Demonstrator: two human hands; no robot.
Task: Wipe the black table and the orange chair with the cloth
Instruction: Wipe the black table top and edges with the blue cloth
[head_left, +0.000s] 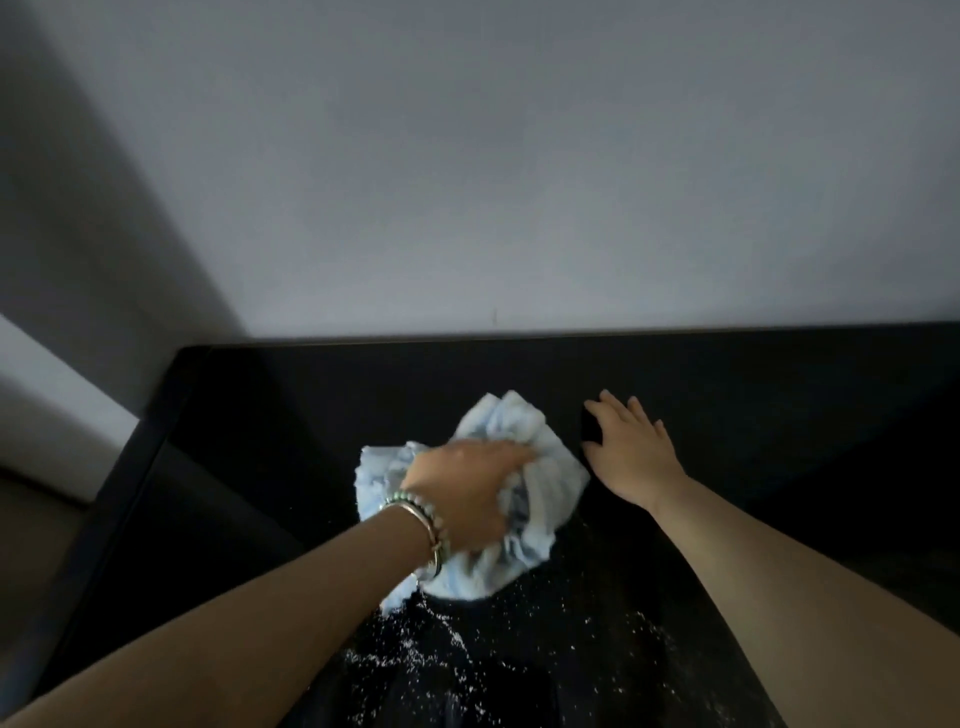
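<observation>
Wiping the black table, with crumbs left to clear

The left hand (467, 493) is clutching the bunched cloth (530, 499) mid-table (311, 405); the right hand (631, 452) is resting flat, fingers spread. White specks (467, 649) are lying nearer the person, and the orange chair is out of view, so I judge much work is remaining.

We see a plain pale grey wall (519, 182) filling the upper half, shadowed toward its left. White specks (441, 649) lie scattered low in the middle. A beaded bracelet (410, 498) and a thin metal bangle (435, 545) sit side by side. Brownish floor (31, 519) shows far left.
</observation>
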